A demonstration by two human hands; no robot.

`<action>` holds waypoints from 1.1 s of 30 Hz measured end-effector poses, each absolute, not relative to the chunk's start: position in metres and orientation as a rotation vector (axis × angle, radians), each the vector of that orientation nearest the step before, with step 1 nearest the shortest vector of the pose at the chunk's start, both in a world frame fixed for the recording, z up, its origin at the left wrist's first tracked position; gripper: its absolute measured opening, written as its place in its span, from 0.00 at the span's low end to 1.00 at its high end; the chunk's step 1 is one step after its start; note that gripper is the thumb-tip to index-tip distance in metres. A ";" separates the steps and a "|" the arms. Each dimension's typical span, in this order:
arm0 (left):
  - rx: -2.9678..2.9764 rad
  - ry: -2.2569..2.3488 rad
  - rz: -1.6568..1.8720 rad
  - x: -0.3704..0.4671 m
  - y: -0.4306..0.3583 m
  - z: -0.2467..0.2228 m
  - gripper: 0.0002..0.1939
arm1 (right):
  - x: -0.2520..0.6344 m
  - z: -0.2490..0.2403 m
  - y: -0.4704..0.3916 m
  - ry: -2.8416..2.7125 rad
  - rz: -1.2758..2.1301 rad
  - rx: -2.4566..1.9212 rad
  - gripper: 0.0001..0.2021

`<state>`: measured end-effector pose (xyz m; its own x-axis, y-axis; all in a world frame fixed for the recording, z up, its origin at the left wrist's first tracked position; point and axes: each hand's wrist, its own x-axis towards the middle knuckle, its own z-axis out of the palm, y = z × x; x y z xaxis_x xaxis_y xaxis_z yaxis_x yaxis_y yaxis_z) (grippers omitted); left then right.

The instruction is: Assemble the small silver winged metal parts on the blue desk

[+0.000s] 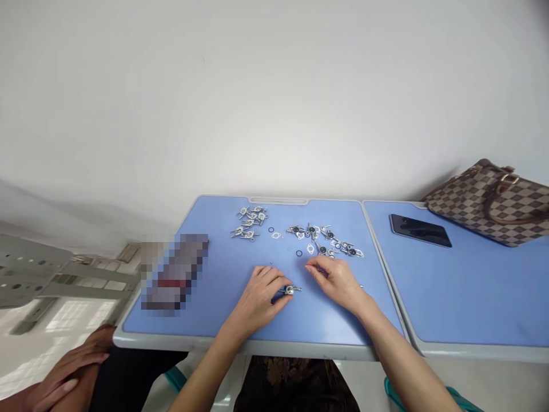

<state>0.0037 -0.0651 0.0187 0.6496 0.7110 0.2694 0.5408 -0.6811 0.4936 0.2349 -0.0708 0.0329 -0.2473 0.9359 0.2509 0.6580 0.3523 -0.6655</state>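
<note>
- The left hand (262, 297) pinches one small metal part (290, 290) between thumb and index finger, the gap between them no wider than the part; its other fingers bend down toward the tabletop.
- That part sits over the near middle of the first blue table (231, 263), its thin end pointing toward the right hand.
- The right hand (337, 281) has its fingers bent, thumb and fingertips drawn near each other; I cannot tell whether they meet or pinch anything.
- Just beyond the right fingertips lies a cluster of metal parts with black discs (323, 250); five discs can be counted, though the pieces overlap.
- Farther left is a group of plain metal parts (253, 217), about seven, too crowded to count exactly.
- Three black rings (299, 253) show: two loose between the groups, one among the right cluster.
- Two pale flat plates (275, 235) lie separately; others are tangled in the cluster.
- The second blue table (480, 297) bears one phone (421, 230) and one checked bag (476, 197).
- One pixelated item (175, 272) lies at the left.
</note>
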 end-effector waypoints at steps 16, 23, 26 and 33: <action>2.206 1.588 0.797 -0.009 -0.040 0.012 0.08 | 0.244 0.016 -0.059 -1.913 0.253 -1.438 0.09; 2.260 1.603 0.611 0.002 -0.035 0.011 0.05 | 0.245 0.014 -0.057 -1.920 0.210 -1.428 0.09; 2.264 1.563 0.585 0.006 -0.036 0.011 0.05 | 0.245 0.013 -0.057 -1.937 0.193 -1.419 0.09; 2.237 1.405 0.603 0.007 -0.040 0.013 0.07 | 0.245 0.014 -0.057 -1.931 0.209 -1.454 0.09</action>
